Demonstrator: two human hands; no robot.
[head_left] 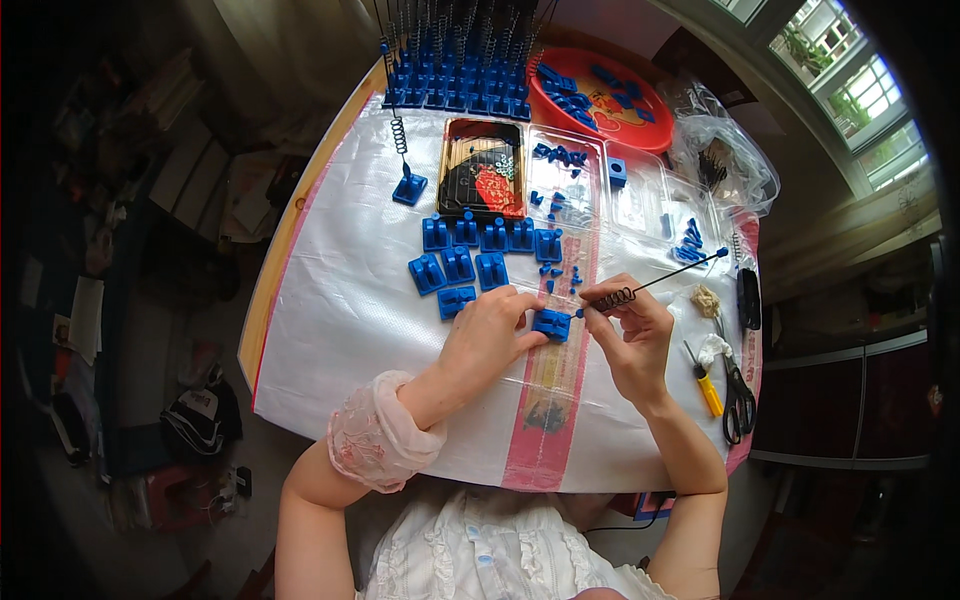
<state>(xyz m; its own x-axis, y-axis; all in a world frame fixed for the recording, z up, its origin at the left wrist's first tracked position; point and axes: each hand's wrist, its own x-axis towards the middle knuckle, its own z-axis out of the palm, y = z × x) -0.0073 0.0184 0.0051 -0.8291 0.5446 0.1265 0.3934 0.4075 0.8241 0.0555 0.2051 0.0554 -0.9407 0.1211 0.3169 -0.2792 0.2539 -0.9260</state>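
My left hand (490, 335) presses its fingers on a small blue plastic base (551, 322) lying on the white woven cover of the table (340, 330). My right hand (632, 335) pinches a thin black wire spring rod (650, 286) near its coiled end, just right of that base. The rod slants up to the right and ends in a blue ball tip (722, 252). Several loose blue bases (470, 255) lie in two rows just beyond my left hand.
A dark patterned tray (482, 168) and clear plastic trays (600, 180) with blue bits lie further back. A red round dish (600, 98) and rows of finished spring stands (455, 85) are at the far edge. One finished stand (408, 185), scissors (738, 395), a yellow screwdriver (706, 385).
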